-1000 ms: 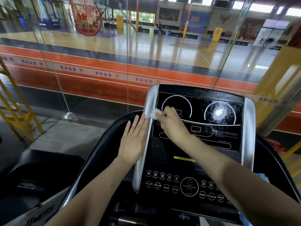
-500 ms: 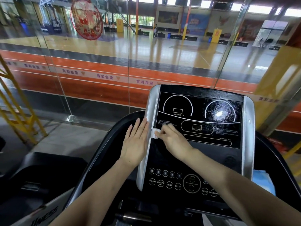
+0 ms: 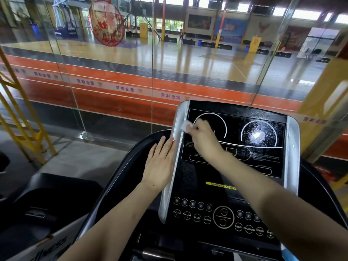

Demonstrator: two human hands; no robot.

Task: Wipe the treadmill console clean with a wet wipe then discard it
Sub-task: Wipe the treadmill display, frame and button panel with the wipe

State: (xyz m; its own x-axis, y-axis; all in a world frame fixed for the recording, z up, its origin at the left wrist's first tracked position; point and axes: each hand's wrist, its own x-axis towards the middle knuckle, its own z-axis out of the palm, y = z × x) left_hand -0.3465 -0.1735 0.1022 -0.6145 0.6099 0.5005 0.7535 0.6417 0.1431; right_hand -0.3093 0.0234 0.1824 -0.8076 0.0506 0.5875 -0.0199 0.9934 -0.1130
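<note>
White wet wipe [image 3: 186, 126] pinched in the right hand [image 3: 202, 135], fingers curled round it, pressed at the upper left of the treadmill console [image 3: 235, 147], right where the black display panel meets the silver left trim [image 3: 174, 155]. Left hand [image 3: 160, 163] flat, fingers straight and together, resting against the outer edge of that silver trim, holding nothing. Lower on the console, a yellow warning strip [image 3: 220, 185], then rows of round buttons [image 3: 192, 203] around a large start/stop dial [image 3: 223, 216]. Right circular gauge [image 3: 259, 135] glaring with reflected light. Beyond the console, glass wall panels [image 3: 113, 72] with a red round decal [image 3: 106, 25], and a basketball court [image 3: 188, 59] behind. Yellow steel frame [image 3: 24, 125] at far left.
</note>
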